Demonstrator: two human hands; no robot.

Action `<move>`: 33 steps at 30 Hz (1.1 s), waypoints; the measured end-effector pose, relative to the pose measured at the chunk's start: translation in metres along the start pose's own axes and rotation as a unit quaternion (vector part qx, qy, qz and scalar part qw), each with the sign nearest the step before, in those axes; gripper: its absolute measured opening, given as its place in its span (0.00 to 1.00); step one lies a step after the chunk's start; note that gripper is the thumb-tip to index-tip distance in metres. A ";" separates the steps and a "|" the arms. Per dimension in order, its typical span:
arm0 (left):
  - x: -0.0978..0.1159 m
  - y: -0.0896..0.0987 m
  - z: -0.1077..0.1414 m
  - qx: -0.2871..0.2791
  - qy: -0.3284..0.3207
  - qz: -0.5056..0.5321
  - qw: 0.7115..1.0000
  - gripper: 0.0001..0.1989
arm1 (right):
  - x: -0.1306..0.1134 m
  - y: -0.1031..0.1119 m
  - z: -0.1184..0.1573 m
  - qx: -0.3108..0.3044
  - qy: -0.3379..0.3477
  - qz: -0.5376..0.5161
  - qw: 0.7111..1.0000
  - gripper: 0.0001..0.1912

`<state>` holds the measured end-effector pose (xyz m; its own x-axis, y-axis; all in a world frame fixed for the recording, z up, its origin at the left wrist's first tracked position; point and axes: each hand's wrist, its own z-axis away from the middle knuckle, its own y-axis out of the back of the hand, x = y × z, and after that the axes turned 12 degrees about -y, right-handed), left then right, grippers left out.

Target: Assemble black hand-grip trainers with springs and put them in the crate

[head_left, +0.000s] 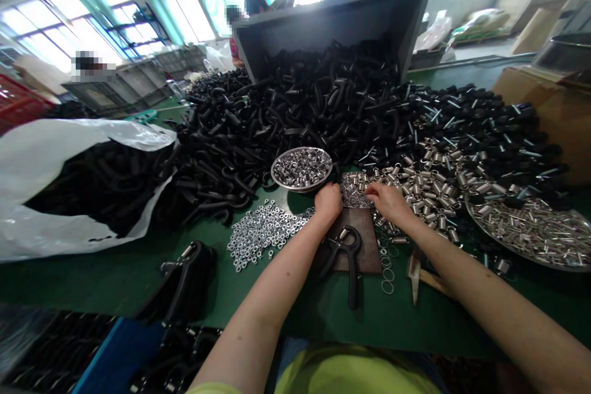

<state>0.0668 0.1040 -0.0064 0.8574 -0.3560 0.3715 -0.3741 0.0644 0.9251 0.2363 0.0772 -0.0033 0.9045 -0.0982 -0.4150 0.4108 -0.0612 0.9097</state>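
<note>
My left hand (pixel 329 202) is closed beside the metal bowl (pixel 301 188) of small metal parts; whatever its fingers hold is hidden. To its right, my right hand (pixel 385 200) has its fingertips pinched at the edge of a small heap of tiny metal pieces (pixel 355 189); what they grip is too small to name. Below both hands, a black hand grip with a spring (pixel 353 258) lies partly on a brown metal plate (pixel 369 240). Silvery nuts (pixel 263 231) are spread left of my left forearm, and loose springs (pixel 431 188) lie right of my right hand.
Black handles (pixel 323 98) pile up behind, spilling from a tilted grey bin (pixel 332 18). A white bag (pixel 28 191) sits left, a tray of pins (pixel 535 228) right. A pointed tool (pixel 414 277) lies beneath my right forearm. People are partly visible behind.
</note>
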 end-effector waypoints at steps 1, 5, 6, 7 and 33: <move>0.000 0.001 0.001 0.003 0.003 0.010 1.000 0.11 | 0.000 0.000 0.000 -0.004 0.001 -0.010 1.000 0.09; -0.002 0.008 0.002 0.023 0.014 0.073 0.997 0.11 | -0.002 0.001 -0.001 -0.006 -0.003 -0.049 0.999 0.11; -0.003 0.010 0.002 0.028 0.017 0.095 0.995 0.10 | -0.003 0.002 0.000 -0.005 -0.006 -0.059 0.998 0.12; -0.004 0.012 0.003 0.033 0.020 0.120 0.992 0.09 | -0.005 0.003 0.001 -0.004 -0.007 -0.069 0.998 0.12; -0.030 0.031 0.139 0.023 0.065 0.518 0.852 0.11 | -0.049 -0.003 0.047 -0.130 0.116 -0.009 0.985 0.04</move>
<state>-0.0198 -0.0127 -0.0001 0.0881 -0.0231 0.9958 -0.9657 0.2432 0.0911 0.1854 0.0352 0.0130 0.8861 0.1325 -0.4441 0.4150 0.1995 0.8877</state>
